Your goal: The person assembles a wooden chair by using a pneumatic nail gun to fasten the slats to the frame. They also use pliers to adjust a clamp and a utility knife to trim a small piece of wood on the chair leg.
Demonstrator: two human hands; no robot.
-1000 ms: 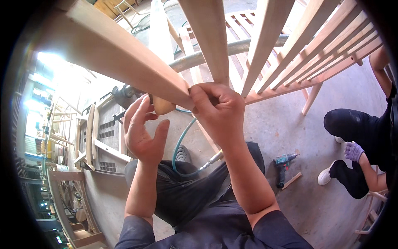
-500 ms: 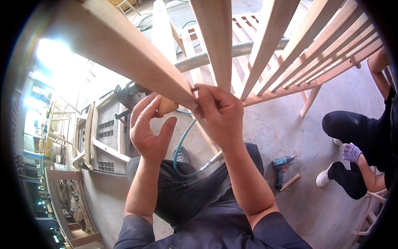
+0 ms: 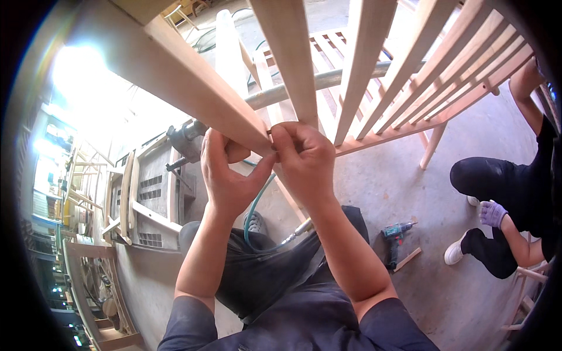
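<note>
A thick pale wooden post (image 3: 193,88) slants down from the upper left and ends between my hands. My left hand (image 3: 229,175) is closed around the lower end of this post, its thumb at the near corner and its fingers on the left side, partly hidden. Against the post's right side, my right hand (image 3: 304,155) is closed in a pinch. A small dark pin-like piece (image 3: 270,132) shows at its fingertips; most of it is hidden. Right of the post, several wooden slats (image 3: 366,64) run down to a wooden rail (image 3: 398,136).
A grey metal pipe (image 3: 269,97) crosses behind the slats, near a clamp (image 3: 186,140). A teal hose (image 3: 253,212) hangs over my leg. On the floor lie a cordless drill (image 3: 398,234) and a wood strip (image 3: 408,260). At right crouches a person (image 3: 497,187) with a purple glove.
My left hand has moved up and right and closed onto the post's end; the tan object seen at its fingers no longer shows clearly. The post and slats have shifted slightly left in view.
</note>
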